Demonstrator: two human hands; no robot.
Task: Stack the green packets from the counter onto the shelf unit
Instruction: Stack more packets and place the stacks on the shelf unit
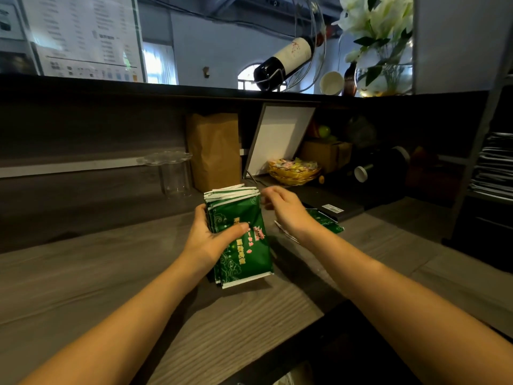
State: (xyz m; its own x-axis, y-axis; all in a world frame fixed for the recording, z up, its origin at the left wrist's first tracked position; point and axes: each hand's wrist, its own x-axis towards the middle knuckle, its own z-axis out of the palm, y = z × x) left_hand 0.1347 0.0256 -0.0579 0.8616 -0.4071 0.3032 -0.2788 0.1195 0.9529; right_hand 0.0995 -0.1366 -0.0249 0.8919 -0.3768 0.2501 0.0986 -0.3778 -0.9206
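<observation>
My left hand (pixel 209 240) grips a stack of several green packets (pixel 244 254) with white ends, held upright above the grey wooden counter (pixel 111 273), thumb across the front packet. My right hand (pixel 283 209) hovers just right of the stack's top edge with fingers loosely curled and nothing visibly in them. More green packets (pixel 329 222) lie on the counter behind my right wrist, partly hidden by it. A metal shelf unit (pixel 491 168) stands at the far right, its tiers holding dark wrapped stacks.
A brown paper bag (pixel 213 151), a clear glass stand (pixel 172 170), a white framed board (pixel 280 134) and a yellow basket of sweets (pixel 294 170) line the back wall. A wine bottle (pixel 286 59) and flowers (pixel 380 29) stand on the upper ledge.
</observation>
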